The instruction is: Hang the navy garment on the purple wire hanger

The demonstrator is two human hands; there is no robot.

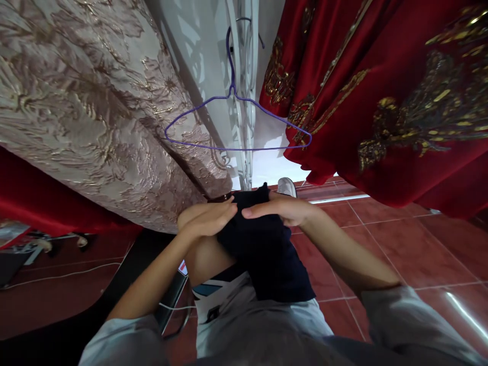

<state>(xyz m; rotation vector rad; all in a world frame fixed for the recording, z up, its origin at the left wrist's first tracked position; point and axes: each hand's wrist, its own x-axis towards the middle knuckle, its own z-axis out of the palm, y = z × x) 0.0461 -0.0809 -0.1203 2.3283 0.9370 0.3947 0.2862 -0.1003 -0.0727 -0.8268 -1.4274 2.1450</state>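
A: Hands?
B: Left hand is curled, fingers pressed onto the top edge of a dark navy garment. Right hand lies flatter, fingers extended across the same edge, tips nearly meeting the left's. Both have hold of the cloth; how tightly the fingers close under it, can't tell.

A: Where's the garment?
B: Draped over the person's raised knee, hanging down toward the lap, touching both hands. Grey sleeves on both forearms.

A: Around it?
B: Purple wire hanger directly above the hands, bare, hooked on a white ornate metal stand. Well apart from the hands. Left of it hangs a beige brocade fabric with gold pattern. Right of it, a red embroidered garment with gold trim.

A: Floor?
B: Red tiled floor. White shoe just beyond the right hand. White cable runs along the floor at left.
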